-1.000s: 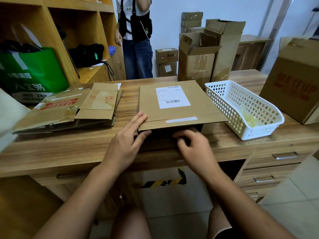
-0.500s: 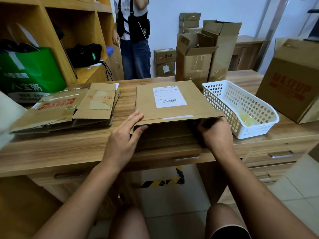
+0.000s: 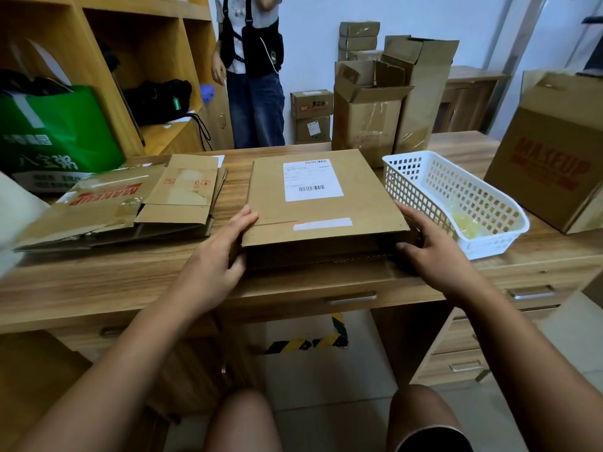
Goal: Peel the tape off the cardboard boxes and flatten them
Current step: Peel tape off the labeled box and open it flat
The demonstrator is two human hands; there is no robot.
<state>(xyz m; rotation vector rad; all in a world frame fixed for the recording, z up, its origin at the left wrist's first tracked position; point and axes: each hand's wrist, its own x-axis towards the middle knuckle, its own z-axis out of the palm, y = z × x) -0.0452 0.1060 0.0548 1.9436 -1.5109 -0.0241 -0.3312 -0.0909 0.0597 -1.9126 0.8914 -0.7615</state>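
A flat brown cardboard box [image 3: 323, 210] lies on the wooden desk [image 3: 114, 278] in front of me, with a white shipping label on top and a short white tape strip near its front edge. My left hand [image 3: 215, 259] grips the box's near left corner, fingers on the lid and thumb at the front. My right hand [image 3: 434, 252] grips the near right corner the same way. The front side of the box looks open and dark.
Flattened cardboard boxes [image 3: 130, 203] lie stacked at the left. A white plastic basket [image 3: 434, 190] holding crumpled clear tape stands just right of the box. A large "MAKEUP" box [image 3: 551, 164] sits far right. A person [image 3: 251, 73] stands behind the desk beside stacked boxes [image 3: 385, 102].
My right hand moved from under the front middle of the box out to its right corner. My left hand slid to the left corner, and the lid now lies lower.
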